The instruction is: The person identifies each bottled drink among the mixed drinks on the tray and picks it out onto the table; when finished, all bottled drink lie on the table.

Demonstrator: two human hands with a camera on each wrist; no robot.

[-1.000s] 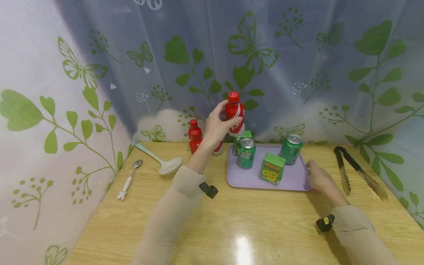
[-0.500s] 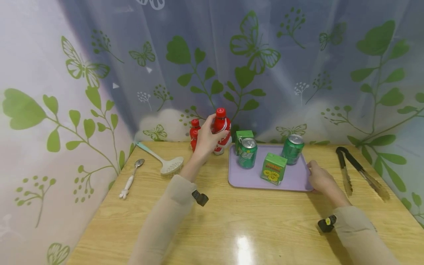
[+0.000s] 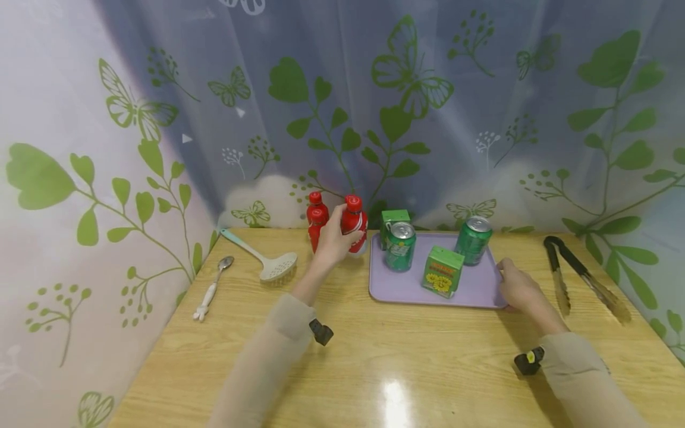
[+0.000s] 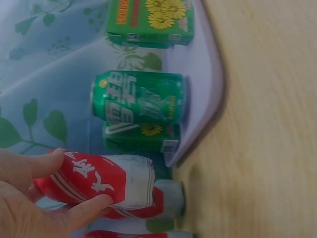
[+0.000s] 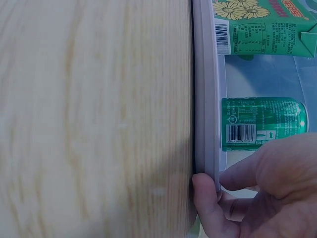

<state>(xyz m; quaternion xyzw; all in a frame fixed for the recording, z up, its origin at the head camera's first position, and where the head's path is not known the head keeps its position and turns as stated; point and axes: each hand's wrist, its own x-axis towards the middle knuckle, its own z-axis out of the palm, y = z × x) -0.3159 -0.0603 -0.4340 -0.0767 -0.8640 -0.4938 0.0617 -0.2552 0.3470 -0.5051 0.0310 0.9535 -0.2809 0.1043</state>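
My left hand (image 3: 333,241) grips a red plastic drink bottle (image 3: 354,221) with a white lower part, just left of the tray. In the left wrist view, thumb and fingers wrap the upper part of this bottle (image 4: 94,178), which overlaps another red bottle (image 4: 171,198) behind it. More red bottles (image 3: 317,223) stand left of the hand, partly hidden by it. My right hand (image 3: 518,286) pinches the right front rim of a lilac tray (image 3: 396,295). In the right wrist view, fingertips lie on both sides of the tray rim (image 5: 205,99).
On the tray stand two green soda cans (image 3: 400,249) (image 3: 473,241) and two green drink cartons (image 3: 442,273) (image 3: 395,219). Black-handled tongs (image 3: 580,273) lie at the right. A skimmer (image 3: 275,267) and a white-handled spoon (image 3: 210,291) lie at the left. A patterned curtain (image 3: 332,89) hangs behind.
My left hand has carried the red bottle left and down, from above the tray's back left corner to beside the other bottles. The right hand stays on the tray.
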